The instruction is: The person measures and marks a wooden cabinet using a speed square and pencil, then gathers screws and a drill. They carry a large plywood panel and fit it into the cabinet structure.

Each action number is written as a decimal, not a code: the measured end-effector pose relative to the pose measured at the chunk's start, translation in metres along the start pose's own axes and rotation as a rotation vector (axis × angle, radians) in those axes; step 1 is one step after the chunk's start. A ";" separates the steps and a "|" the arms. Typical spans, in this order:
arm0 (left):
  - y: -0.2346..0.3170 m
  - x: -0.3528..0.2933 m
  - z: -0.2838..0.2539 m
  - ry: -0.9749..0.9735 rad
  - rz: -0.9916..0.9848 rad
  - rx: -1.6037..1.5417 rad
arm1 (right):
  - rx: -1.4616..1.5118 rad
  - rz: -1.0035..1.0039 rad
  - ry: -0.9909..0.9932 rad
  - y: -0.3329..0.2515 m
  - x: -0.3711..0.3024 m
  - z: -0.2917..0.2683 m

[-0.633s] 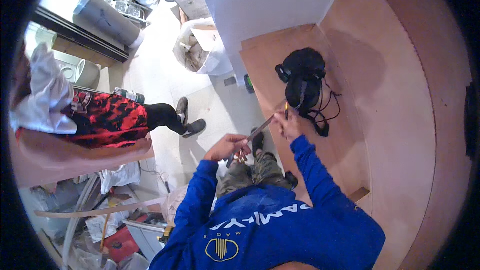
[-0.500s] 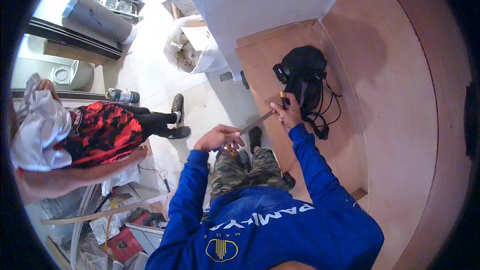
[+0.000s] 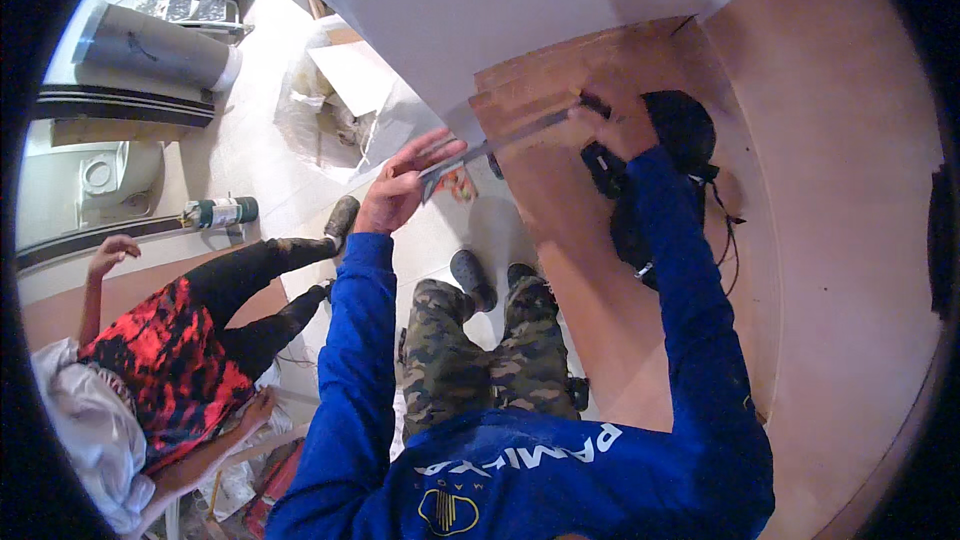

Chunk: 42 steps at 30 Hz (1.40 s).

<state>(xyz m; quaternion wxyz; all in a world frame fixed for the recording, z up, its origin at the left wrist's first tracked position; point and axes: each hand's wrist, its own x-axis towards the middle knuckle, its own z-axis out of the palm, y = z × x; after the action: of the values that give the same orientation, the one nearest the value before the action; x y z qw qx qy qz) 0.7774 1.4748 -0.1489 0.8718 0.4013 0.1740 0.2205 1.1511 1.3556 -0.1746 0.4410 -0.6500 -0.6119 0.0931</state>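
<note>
Strip of flat, thin grey material (image 3: 520, 134) stretches across the upper middle of the frame, slanting between the two hands of the person in blue sleeves. The right hand (image 3: 617, 122), right of upper centre, grasps its far end, along with a small dark object (image 3: 597, 103) with a yellowish tip. The left hand (image 3: 393, 198), near the centre, has its fingers extended, the near end touching its thumb side; I can't tell whether it is pinched there. Beneath the right forearm, a black bag (image 3: 686, 130) with cords lies on a brown board (image 3: 610, 330). At the upper left I see a clear plastic sack (image 3: 308, 140) of debris and a grey cylinder (image 3: 150, 45). Another person, in red-and-black shorts (image 3: 180, 370), is at the lower left, near a green canister (image 3: 225, 212).
</note>
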 end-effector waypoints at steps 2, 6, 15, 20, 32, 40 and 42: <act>-0.028 0.011 -0.024 0.180 -0.018 0.178 | -0.025 0.214 -0.064 0.025 0.009 0.011; -0.088 0.036 -0.054 0.503 -0.004 0.313 | -0.002 0.241 -0.078 0.038 0.033 0.033; -0.109 0.092 -0.074 0.613 0.499 0.349 | -0.057 0.155 0.000 0.019 0.077 0.016; -0.129 0.102 -0.077 0.685 0.706 0.522 | -0.148 0.034 0.036 0.061 0.076 0.026; -0.146 0.141 -0.074 0.661 1.123 0.674 | -0.308 -0.045 0.195 0.070 0.069 0.041; -0.143 0.145 -0.075 0.727 1.197 0.773 | -0.294 -0.128 0.355 0.061 0.065 0.048; -0.138 0.146 -0.073 0.700 1.227 0.815 | -0.374 -0.096 0.351 0.060 0.066 0.043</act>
<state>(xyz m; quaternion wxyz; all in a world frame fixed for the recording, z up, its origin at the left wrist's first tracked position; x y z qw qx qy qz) 0.8988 1.5168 -0.3199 0.2765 0.6186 0.2521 0.6909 1.1805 1.4419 -0.2135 0.4163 -0.6967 -0.5628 -0.1570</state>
